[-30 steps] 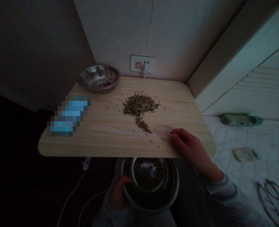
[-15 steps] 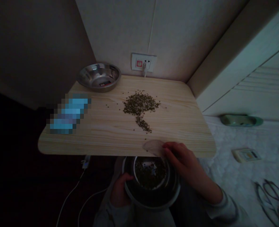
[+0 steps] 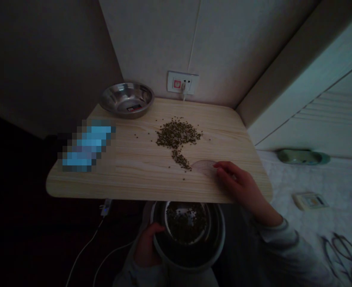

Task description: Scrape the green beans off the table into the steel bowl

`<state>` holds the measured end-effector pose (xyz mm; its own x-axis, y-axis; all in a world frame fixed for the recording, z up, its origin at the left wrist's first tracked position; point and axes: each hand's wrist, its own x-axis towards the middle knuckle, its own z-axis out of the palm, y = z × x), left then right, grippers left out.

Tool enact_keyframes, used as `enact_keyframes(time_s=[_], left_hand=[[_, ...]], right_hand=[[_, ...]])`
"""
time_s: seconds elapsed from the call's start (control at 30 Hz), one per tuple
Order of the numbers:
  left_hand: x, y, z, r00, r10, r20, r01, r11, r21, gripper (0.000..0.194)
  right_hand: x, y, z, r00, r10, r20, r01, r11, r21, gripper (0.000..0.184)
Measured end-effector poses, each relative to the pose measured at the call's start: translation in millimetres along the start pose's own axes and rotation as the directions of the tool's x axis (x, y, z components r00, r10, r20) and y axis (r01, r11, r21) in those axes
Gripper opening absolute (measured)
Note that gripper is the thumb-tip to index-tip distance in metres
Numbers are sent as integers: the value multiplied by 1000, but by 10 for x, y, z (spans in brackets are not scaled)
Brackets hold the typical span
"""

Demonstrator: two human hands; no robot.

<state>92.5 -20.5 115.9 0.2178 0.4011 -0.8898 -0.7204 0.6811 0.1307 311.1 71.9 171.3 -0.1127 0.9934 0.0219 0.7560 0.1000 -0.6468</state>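
Small dark green beans or seeds (image 3: 178,134) lie in a loose heap on a wooden board table (image 3: 140,175), with a narrow tail of them trailing toward the front. My right hand (image 3: 238,183) pinches a thin, clear round disc (image 3: 204,166), held low over the table just right of that tail. Below the front edge, my left hand (image 3: 148,244) grips the left rim of a metal bowl (image 3: 190,255) at my lap. More of the beans (image 3: 186,223) are scattered over the bowl's bottom. Most of the left fingers are hidden under the bowl.
A second steel bowl (image 3: 127,101) stands at the table's back left. A blurred-out lit phone-like screen (image 3: 89,145) lies at left. Behind is a wall socket (image 3: 182,82) with a plug. Scissors (image 3: 345,251), a pale box (image 3: 310,201) and a green object (image 3: 303,156) rest on white bedding.
My right hand has moved the clear disc up and to the right, from the table's front edge to beside the bean tail. The left hand still holds the bowl.
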Motion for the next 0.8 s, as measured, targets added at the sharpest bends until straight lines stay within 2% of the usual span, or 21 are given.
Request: enact_keyframes(time_s=[0.43,0.6,0.8], left_hand=[[-20,25,15,998,42,-39,-40,998,56,22],[-58,30,50,997,56,-53,-55,998,20,23],[-49,37,22,996,74,-55,-70,995,69,28]], right_hand=[[-88,-124,25,994,-31,106,30,1000,7,24],[-124,-176,26,990,-40,132,36,999,33,24],[-350,-354,138,983,-72,168,60,995,78,22]])
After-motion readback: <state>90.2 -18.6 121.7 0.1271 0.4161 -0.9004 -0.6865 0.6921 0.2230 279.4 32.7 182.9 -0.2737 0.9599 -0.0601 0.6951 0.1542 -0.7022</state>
